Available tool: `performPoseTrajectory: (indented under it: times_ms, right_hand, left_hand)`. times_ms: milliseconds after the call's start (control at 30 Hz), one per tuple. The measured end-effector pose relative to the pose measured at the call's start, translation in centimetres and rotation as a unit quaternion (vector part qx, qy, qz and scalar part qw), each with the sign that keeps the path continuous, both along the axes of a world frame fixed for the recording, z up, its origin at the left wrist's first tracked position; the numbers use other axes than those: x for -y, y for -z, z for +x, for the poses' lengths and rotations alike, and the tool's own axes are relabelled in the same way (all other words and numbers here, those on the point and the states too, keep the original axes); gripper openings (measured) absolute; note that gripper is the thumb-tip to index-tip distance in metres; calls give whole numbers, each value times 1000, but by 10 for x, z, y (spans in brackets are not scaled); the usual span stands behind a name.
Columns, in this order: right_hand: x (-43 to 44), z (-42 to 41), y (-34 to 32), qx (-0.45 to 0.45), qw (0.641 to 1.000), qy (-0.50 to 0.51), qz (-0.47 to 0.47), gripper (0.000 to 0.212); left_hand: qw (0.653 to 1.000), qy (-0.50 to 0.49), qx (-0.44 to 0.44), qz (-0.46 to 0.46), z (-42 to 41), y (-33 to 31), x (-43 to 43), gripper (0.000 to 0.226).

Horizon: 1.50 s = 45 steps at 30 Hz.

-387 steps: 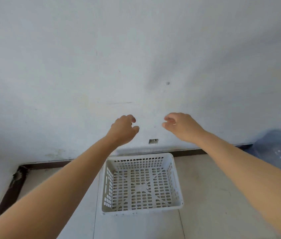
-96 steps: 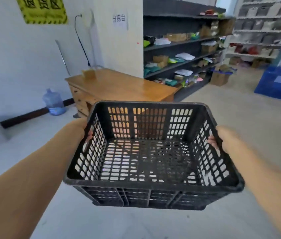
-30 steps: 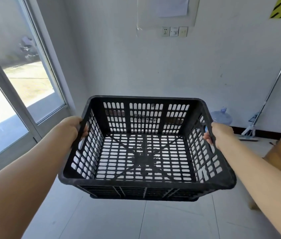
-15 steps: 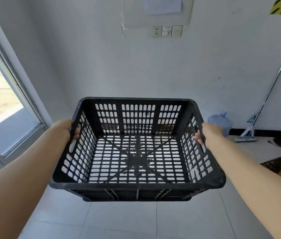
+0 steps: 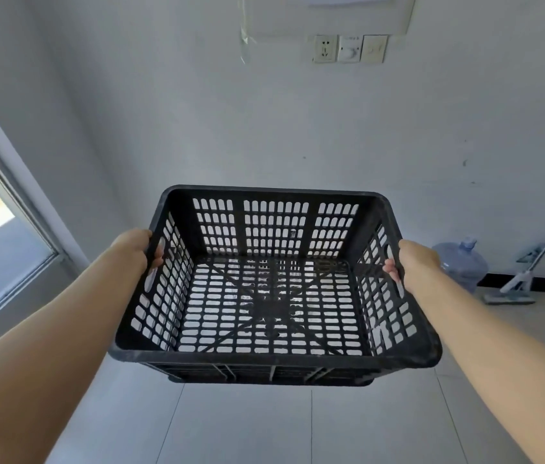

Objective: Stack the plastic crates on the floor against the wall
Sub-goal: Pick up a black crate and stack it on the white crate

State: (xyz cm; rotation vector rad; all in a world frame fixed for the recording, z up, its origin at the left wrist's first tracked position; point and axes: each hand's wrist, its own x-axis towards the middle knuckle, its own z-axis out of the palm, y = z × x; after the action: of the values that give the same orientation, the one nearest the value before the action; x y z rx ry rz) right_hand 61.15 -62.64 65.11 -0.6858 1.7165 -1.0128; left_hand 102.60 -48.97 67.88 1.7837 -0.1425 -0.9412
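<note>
Held the black plastic crate (image 5: 272, 289) in the air before the far wall (image 5: 197, 128), left hand (image 5: 135, 249) and right hand (image 5: 413, 262) closed on its side handles. Not yet set down; lowering and stacking apparently remained, with no other crate seen clearly.

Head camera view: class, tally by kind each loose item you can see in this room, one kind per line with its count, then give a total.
Black plastic crate: 1
Water jug: 1
Mop: 1
Total: 3
</note>
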Motion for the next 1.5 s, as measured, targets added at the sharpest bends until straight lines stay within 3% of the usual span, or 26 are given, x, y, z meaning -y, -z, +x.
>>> performPoseTrajectory:
  times_ms: [467, 800, 1167, 1500]
  right_hand:
    - [174, 127, 21, 1, 999, 45, 5, 17]
    - [295, 171, 58, -5, 996, 77, 36, 23]
    - [424, 201, 136, -24, 997, 41, 55, 26]
    - [466, 232, 246, -51, 997, 48, 42, 31]
  left_hand:
    - [999, 30, 5, 31, 140, 37, 209, 28]
    - [998, 27, 7, 47, 181, 75, 355, 30]
    - [997, 6, -6, 73, 212, 176, 461, 22]
    - [996, 40, 9, 76, 249, 287, 502, 22]
